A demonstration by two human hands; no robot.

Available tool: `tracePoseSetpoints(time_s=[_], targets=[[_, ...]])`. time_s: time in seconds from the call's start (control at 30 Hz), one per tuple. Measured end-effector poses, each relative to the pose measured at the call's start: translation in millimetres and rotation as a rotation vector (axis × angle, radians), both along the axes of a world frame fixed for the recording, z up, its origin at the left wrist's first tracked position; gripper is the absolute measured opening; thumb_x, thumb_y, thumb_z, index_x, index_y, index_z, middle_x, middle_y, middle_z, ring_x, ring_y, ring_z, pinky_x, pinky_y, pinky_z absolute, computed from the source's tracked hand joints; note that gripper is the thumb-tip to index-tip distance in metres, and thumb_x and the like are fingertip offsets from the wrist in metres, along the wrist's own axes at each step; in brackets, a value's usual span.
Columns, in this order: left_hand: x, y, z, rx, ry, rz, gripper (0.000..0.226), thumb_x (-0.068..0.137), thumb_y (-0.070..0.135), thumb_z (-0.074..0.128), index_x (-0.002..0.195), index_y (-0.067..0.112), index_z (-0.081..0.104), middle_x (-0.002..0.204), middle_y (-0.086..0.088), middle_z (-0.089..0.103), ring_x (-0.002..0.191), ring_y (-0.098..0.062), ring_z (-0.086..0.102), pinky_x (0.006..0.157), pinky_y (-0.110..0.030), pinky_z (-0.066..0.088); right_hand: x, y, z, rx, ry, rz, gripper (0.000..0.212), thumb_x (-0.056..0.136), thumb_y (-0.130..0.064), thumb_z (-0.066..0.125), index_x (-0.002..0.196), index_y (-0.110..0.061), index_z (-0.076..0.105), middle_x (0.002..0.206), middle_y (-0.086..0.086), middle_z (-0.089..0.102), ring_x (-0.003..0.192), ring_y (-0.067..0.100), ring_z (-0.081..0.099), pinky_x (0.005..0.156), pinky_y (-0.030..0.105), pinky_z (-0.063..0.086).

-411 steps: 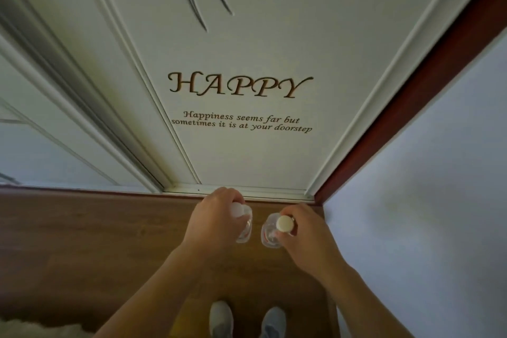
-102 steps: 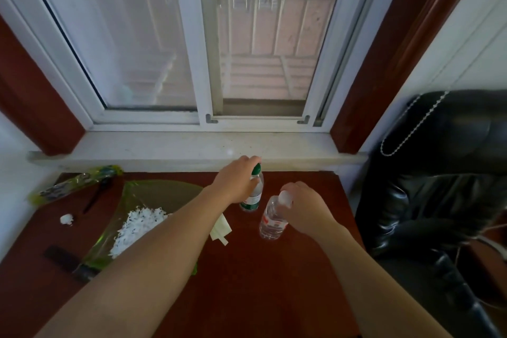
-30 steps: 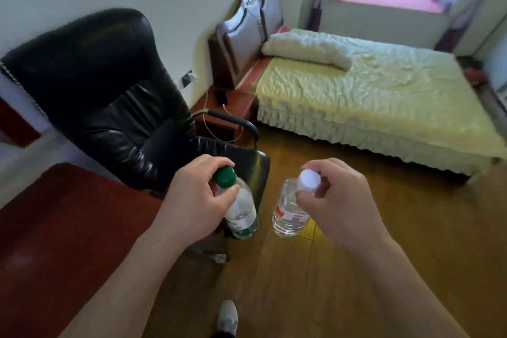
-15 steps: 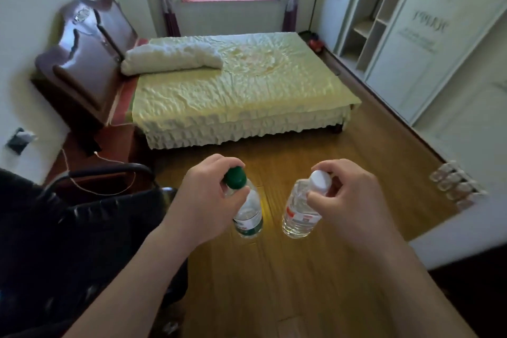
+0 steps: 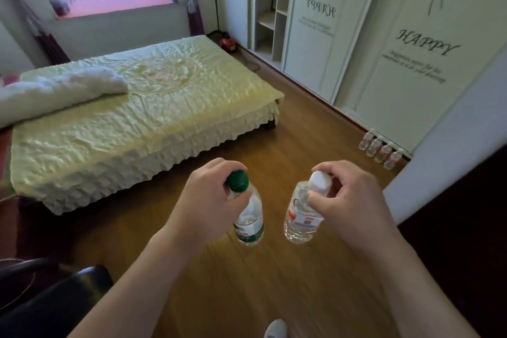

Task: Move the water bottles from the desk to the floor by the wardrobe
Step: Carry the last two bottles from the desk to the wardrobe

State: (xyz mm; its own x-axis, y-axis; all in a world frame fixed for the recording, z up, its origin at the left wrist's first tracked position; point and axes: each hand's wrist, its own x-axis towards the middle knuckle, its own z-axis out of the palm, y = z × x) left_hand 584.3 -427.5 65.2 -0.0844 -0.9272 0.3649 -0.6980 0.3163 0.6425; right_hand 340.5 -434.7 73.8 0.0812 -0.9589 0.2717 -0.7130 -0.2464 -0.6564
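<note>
My left hand (image 5: 207,206) grips a clear water bottle with a green cap (image 5: 249,223) by its neck, hanging over the wooden floor. My right hand (image 5: 349,200) grips a second clear bottle with a white cap and red-white label (image 5: 300,221) the same way. Both bottles hang upright, side by side, a little apart. At the right, several water bottles (image 5: 381,149) stand in a row on the floor against the white wardrobe (image 5: 411,63) with "HAPPY" on its door.
A bed with a pale yellow cover (image 5: 142,110) fills the left middle. A black chair (image 5: 52,302) sits at the lower left. A white wall corner (image 5: 450,145) juts in at the right. Wooden floor (image 5: 310,123) runs between bed and wardrobe. My shoe (image 5: 275,329) shows at the bottom.
The view has swung right from the chair and desk toward the wardrobe. Both hands keep hold of their bottles; the row of bottles by the wardrobe now shows closer.
</note>
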Motion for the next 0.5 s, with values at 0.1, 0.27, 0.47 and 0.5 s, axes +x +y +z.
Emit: tracePoseSetpoints(time_s=[0.1, 0.27, 0.47, 0.5], targets=[[-23, -46, 1, 0.001, -0.014, -0.032, 0.029, 0.077, 0.02, 0.078, 0.103, 0.024, 0.067, 0.084, 0.021, 0.057, 0.076, -0.004, 0.055, 0.063, -0.011, 0.041, -23, -37, -2, 0.008, 0.006, -0.031, 0.03, 0.073, -0.02, 0.077, 0.1, -0.026, 0.066, 0.09, -0.018, 0.061, 0.082, 0.0, 0.057, 0.06, 0.013, 0.043], [-59, -119, 7, 0.001, -0.031, -0.07, 0.027, 0.078, 0.022, 0.077, 0.103, 0.025, 0.067, 0.084, 0.021, 0.056, 0.079, 0.0, 0.053, 0.066, -0.008, 0.039, -54, -97, 0, 0.017, 0.011, -0.085, 0.029, 0.072, -0.018, 0.076, 0.099, -0.024, 0.067, 0.092, -0.016, 0.061, 0.083, 0.002, 0.057, 0.063, 0.02, 0.048], [-94, -209, 16, 0.006, -0.027, -0.136, 0.03, 0.078, 0.022, 0.077, 0.106, 0.021, 0.068, 0.087, 0.017, 0.059, 0.079, -0.001, 0.053, 0.067, -0.008, 0.038, -85, -169, 5, 0.046, 0.008, -0.151, 0.028, 0.075, -0.025, 0.074, 0.101, -0.031, 0.063, 0.094, -0.02, 0.06, 0.085, -0.002, 0.058, 0.063, 0.021, 0.055], [-98, -225, 16, 0.008, -0.027, -0.149, 0.03, 0.078, 0.022, 0.077, 0.107, 0.021, 0.068, 0.087, 0.017, 0.059, 0.079, -0.001, 0.054, 0.066, -0.008, 0.038, -89, -181, 5, 0.051, 0.007, -0.165, 0.029, 0.076, -0.026, 0.074, 0.102, -0.032, 0.063, 0.094, -0.021, 0.059, 0.085, -0.002, 0.058, 0.064, 0.021, 0.055]])
